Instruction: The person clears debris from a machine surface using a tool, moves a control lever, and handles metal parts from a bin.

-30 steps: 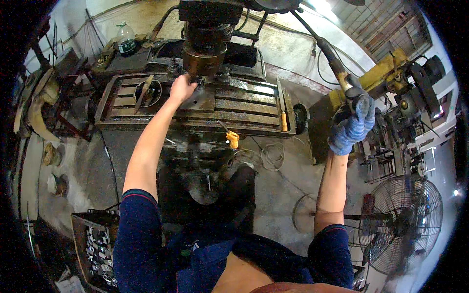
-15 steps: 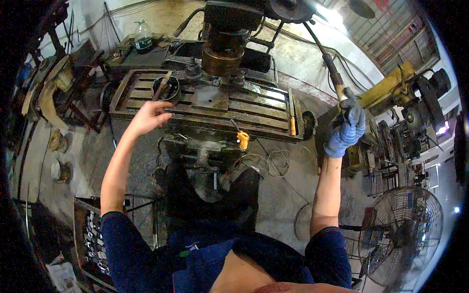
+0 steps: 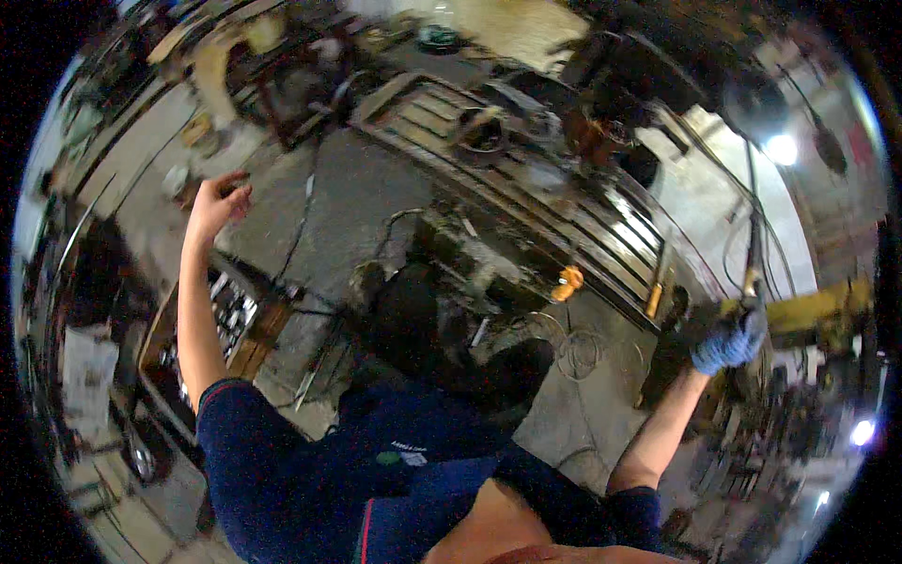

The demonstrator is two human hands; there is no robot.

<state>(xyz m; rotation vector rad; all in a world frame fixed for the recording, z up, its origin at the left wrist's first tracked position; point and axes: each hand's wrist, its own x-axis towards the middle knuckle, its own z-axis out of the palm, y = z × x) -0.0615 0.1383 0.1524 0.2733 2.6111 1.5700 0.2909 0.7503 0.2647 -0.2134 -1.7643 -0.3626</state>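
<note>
My left hand [image 3: 222,205] is bare and raised in the air at the left. Its fingers curl loosely, apart from the thumb, with nothing visible between them. It is nearest to a wooden-sided crate [image 3: 261,350] of small shiny metal parts [image 3: 235,310]. At the right, my right hand [image 3: 731,340], in a blue and grey glove, is closed round the lower end of a long machine lever [image 3: 754,235]. The slotted machine table [image 3: 423,122] slants across the middle. A round pot [image 3: 482,136] with a brush across it sits on the table.
A yellow-handled file [image 3: 655,296] lies at the table's right end. An orange object [image 3: 567,283] hangs at its front edge. Coiled cable [image 3: 583,352] lies on the floor. The machine head [image 3: 606,132] stands over the table. Papers [image 3: 89,376] are at the far left.
The view has swung left, tilting the table. My left hand has moved away from the pot, out to the left beside the crate. The gloved right hand remains on the lever.
</note>
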